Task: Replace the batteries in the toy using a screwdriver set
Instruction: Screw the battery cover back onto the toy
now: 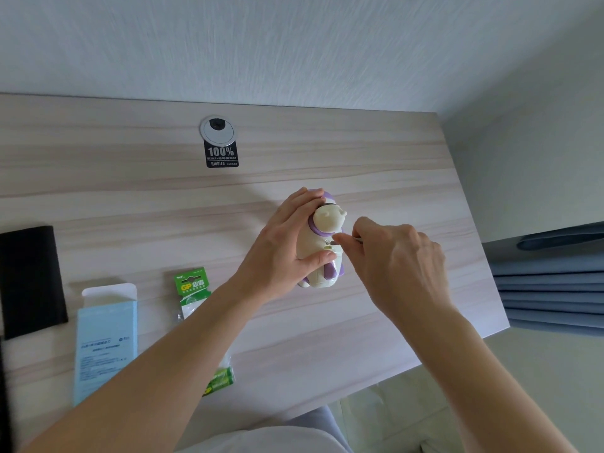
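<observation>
On the right half of the pale wooden desk [376, 152], seen from the head view, a cream and purple toy [327, 220] shaped like a small animal stands near the middle, its head toward the wall. The left hand [281, 253] wraps round it from the left, fingers curled over the far side and the thumb pressed flat on its front. The right hand [398, 259] comes in from the right with its fingertips pinched on a thin screwdriver [357, 239], whose tip sits against the toy's body just below the purple collar. Left of the forearm lies a green battery pack [192, 284], and closer to the desk's near edge some green batteries [222, 379] show in clear wrap. Further left lie a pale blue box [104, 341] with its flap open and a black case [31, 279]. A round silver cable cover [217, 130] with a black sticker [222, 155] just below it sits by the wall. Blue curtain folds [549, 289] hang beyond the desk's right end.
</observation>
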Available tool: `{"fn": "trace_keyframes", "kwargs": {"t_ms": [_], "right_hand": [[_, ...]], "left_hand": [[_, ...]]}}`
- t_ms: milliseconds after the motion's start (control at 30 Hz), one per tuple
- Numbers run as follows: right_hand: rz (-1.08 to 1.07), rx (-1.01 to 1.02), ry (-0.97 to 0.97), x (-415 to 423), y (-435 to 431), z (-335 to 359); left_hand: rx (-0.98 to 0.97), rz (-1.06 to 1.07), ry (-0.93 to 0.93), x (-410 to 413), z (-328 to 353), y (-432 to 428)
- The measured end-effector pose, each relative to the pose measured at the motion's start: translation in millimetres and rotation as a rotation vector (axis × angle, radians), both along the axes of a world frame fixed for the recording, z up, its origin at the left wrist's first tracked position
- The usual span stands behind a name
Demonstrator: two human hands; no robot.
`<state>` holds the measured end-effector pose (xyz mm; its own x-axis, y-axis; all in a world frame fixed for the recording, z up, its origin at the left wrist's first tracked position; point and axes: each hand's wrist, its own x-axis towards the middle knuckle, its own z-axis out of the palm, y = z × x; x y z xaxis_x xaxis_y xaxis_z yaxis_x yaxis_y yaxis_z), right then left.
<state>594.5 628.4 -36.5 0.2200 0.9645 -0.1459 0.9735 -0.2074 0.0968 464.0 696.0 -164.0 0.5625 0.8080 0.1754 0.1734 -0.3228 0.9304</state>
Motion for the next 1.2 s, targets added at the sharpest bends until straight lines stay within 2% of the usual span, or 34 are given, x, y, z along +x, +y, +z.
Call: {"fn": "trace_keyframes", "kwargs": {"t_ms": [133, 333, 433, 600, 833, 900, 1033, 1200], "right_hand": [[0.057, -0.024, 0.172, 3.0, -5.1, 6.1], [0.046, 0.081, 0.081, 0.7, -2.4, -2.8], [-0.024, -0.016, 0.015, 2.3, 1.2, -2.3], [0.042, -0.039, 0.181, 1.3, -3.9, 8.4], [-0.014, 0.043, 0.054, 4.5, -1.5, -6.3], [-0.042, 0.011, 0.055, 6.6, -1.0, -5.6], [0.062, 0.029, 0.219, 7.0, -3.9, 0.8], [0.142, 0.098, 0.095, 7.1, -0.6, -6.2]], "left_hand": [[0.005, 0.003, 0.007, -0.2, -1.6, -0.2], [0.005, 0.001, 0.006, 1.1, -1.0, -0.4], [0.008, 0.003, -0.002, -0.4, 0.0, 0.3], [0.014, -0.002, -0.001, 0.1, 0.1, -0.1], [0.011, 0.007, -0.001, -1.9, -1.6, -0.9], [0.017, 0.007, 0.000, -2.0, -1.2, -0.6], [0.021, 0.003, 0.000, 0.1, -0.7, -0.9], [0.019, 0.005, 0.012, -0.2, 1.1, -1.1]]}}
